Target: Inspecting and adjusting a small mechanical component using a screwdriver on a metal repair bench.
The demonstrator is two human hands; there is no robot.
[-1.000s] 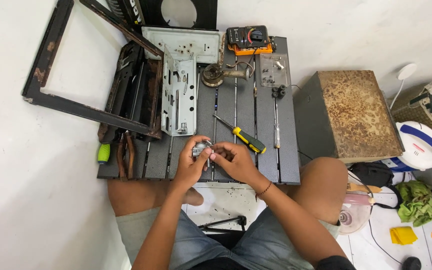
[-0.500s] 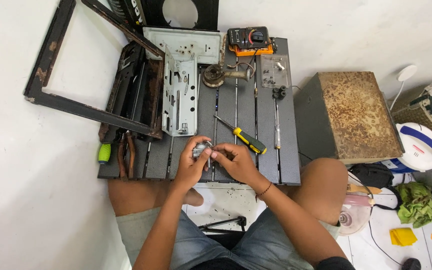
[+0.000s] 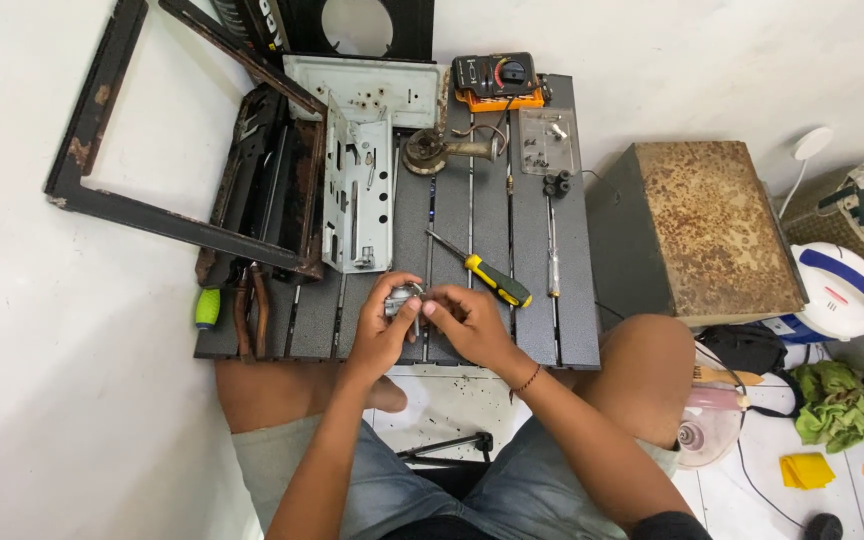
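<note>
Small metal part (image 3: 402, 300): silvery, rounded, shiny; sits above the near edge of the table, pinched between both hands. Left hand (image 3: 380, 335) curls its fingers around the part; right hand (image 3: 467, 322) presses thumb and fingertips against its right side.

Table (image 3: 527, 320): dark grey, slatted, speckled finish, narrow gaps between the slats.

Screwdriver (image 3: 482, 270): yellow and black handle, thin steel shaft, lies slantwise just beyond the right hand.

Bracket (image 3: 357, 195): pale grey sheet metal, punched with holes, upright on the left half.

Frame (image 3: 182, 150): black, rusted, angular, overhangs the table's left edge onto white floor.

Meter (image 3: 497, 78): black body, orange casing, round dial, at the far edge.

Box (image 3: 697, 230): rust-mottled top, just beside the right edge.

Open slats remain between screwdriver and box.
</note>
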